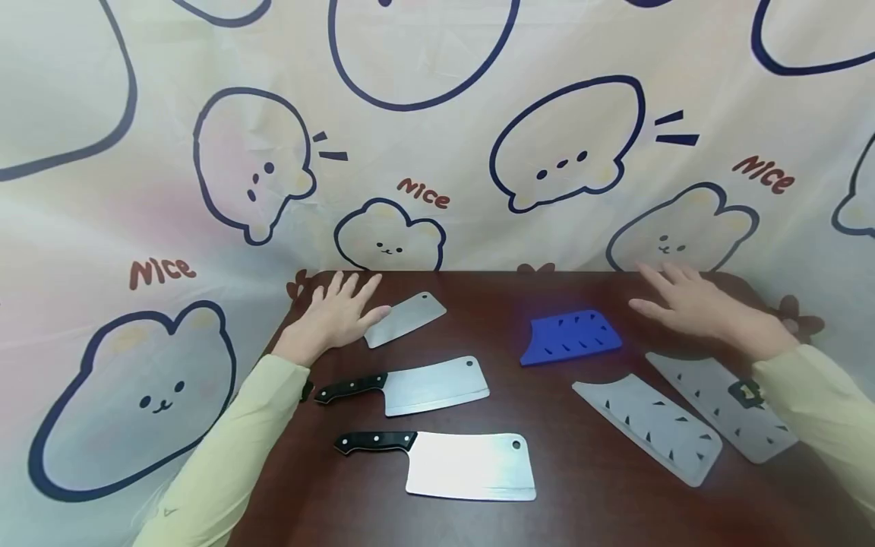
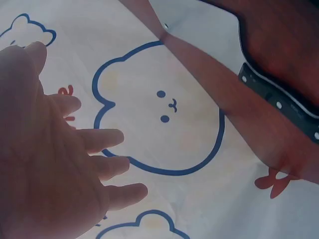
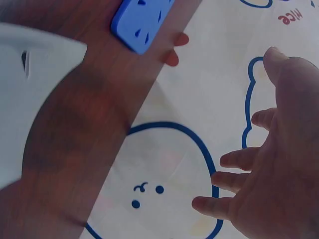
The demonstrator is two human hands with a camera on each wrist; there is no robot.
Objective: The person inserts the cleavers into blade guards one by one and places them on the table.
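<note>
Our left hand (image 1: 333,317) and right hand (image 1: 697,305) are spread, holding nothing; we judge it best to grip the nearest cleaver (image 1: 451,465) by its black handle (image 1: 376,442), clear of the blade (image 1: 478,475).

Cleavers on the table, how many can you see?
3: the near cleaver at the front, the middle cleaver just beyond it, and the far cleaver, partly covered by the left hand in the head view. I see no sign of others hidden.

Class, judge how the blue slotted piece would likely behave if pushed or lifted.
The blue slotted piece is probably stiff: its outline looks crisp. Its thin body and slots suggest lightness. Lying flat on the table, it would likely slide, not roll.
</note>
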